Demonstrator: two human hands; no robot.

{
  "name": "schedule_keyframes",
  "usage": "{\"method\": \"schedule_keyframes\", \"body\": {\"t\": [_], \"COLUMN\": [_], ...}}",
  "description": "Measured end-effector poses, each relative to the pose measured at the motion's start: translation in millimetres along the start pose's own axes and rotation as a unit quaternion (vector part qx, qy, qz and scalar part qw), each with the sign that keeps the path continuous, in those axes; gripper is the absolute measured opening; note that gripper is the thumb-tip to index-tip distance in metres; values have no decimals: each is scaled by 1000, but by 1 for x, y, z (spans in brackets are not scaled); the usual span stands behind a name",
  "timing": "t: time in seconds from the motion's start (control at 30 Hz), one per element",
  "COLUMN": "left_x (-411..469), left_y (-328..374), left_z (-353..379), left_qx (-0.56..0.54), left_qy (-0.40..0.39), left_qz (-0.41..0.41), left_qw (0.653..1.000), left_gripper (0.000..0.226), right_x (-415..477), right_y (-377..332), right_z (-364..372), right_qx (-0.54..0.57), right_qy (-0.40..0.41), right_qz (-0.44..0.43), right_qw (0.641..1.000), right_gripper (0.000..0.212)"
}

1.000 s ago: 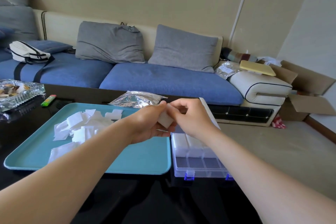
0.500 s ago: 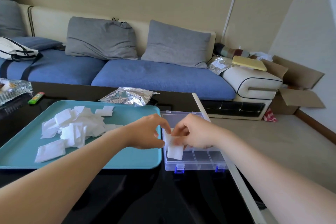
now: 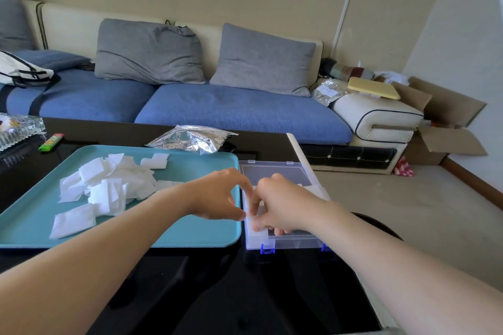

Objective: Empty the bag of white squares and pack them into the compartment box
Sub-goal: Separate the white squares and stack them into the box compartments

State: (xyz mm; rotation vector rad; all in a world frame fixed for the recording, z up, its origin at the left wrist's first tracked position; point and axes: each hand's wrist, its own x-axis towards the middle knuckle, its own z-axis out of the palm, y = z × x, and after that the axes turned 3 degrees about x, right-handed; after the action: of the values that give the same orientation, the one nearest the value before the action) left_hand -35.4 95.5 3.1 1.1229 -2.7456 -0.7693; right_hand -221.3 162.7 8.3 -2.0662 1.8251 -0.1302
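Observation:
The clear compartment box [image 3: 295, 243] with blue latches lies open on the black table, to the right of the teal tray [image 3: 190, 234]. My right hand [image 3: 283, 207] pinches a white square [image 3: 260, 233] and holds it down in the box's front-left compartment. Beside it, my left hand [image 3: 217, 196] reaches over the box's left edge with index finger and thumb extended, holding nothing. A pile of white squares [image 3: 103, 187] lies on the tray. The crumpled silver foil bag [image 3: 190, 140] lies behind the tray. Back compartments hold white squares, partly hidden by my right hand.
The box's lid [image 3: 275, 171] lies open behind it, near the table's right edge. A glass dish [image 3: 19, 130] and a green lighter [image 3: 50, 142] sit at the far left. A blue sofa with grey cushions [image 3: 245, 114] stands behind the table.
Both hands came down from above the table to the box. My right hand carried the white square into the front-left compartment, and my left hand let go of it and followed alongside.

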Motion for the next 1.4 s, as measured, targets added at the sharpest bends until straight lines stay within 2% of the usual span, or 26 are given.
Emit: {"method": "schedule_keyframes", "body": {"t": [0.17,0.3,0.4,0.53,0.6,0.83,0.97,1.13,1.2,1.27,1.4], "left_x": [2,4,3,-5,-13,-37,-42,-45,-45,-45,-47], "left_y": [1,-5,-19,-31,-44,-81,-94,-112,-109,-112,-125], "left_z": [0,-8,-16,-36,-46,-72,-71,-70,-70,-70,-72], "left_qx": [17,13,15,90,145,226,201,147,151,156,163], "left_qy": [8,13,22,61,68,119,114,99,81,95,157], "left_qz": [-7,-20,-35,-99,-141,-260,-360,-369,-366,-371,-366], "left_qw": [1000,1000,999,989,977,931,904,912,915,911,903], "left_gripper": [23,35,45,48,48,33,24,38,34,21,21], "right_x": [-1,1,2,2,5,41,64,78,85,93,106], "right_y": [-6,-7,-7,-13,-19,-63,-96,-130,-138,-145,-157], "right_z": [6,8,4,-8,-13,-2,20,30,34,38,45], "right_qx": [-84,-124,-102,-58,-64,-86,-137,-181,-165,-146,-103], "right_qy": [21,28,20,6,24,76,50,46,57,61,57], "right_qz": [-42,-62,-55,-51,-57,-103,-127,-139,-138,-136,-116], "right_qw": [995,990,993,997,996,988,981,973,975,978,986], "right_gripper": [26,21,14,17,17,12,20,12,15,21,51]}}
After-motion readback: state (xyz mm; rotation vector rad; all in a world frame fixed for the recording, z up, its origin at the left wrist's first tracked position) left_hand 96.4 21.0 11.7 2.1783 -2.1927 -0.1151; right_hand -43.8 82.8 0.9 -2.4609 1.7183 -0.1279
